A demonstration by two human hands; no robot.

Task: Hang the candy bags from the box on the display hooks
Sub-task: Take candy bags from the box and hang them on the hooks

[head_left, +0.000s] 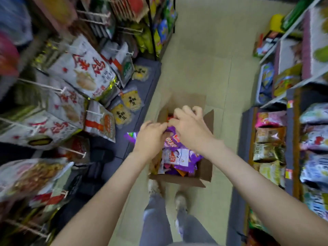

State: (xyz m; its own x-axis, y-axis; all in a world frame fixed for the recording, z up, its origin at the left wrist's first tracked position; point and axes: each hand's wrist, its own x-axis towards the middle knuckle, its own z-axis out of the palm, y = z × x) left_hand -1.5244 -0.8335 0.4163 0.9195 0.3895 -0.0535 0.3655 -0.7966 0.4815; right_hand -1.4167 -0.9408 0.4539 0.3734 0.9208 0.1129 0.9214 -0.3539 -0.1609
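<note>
Grip: left hand and right hand both curl fingers round a purple bag; it is held just above the box
Box: open on the floor; candy bags inside
Hooks: left; snack packs hanging

Narrow shop aisle. Pale beige tiled floor down the middle. Crowded snack racks at left, white-edged shelves of packets at right. Even, soft light.
</note>
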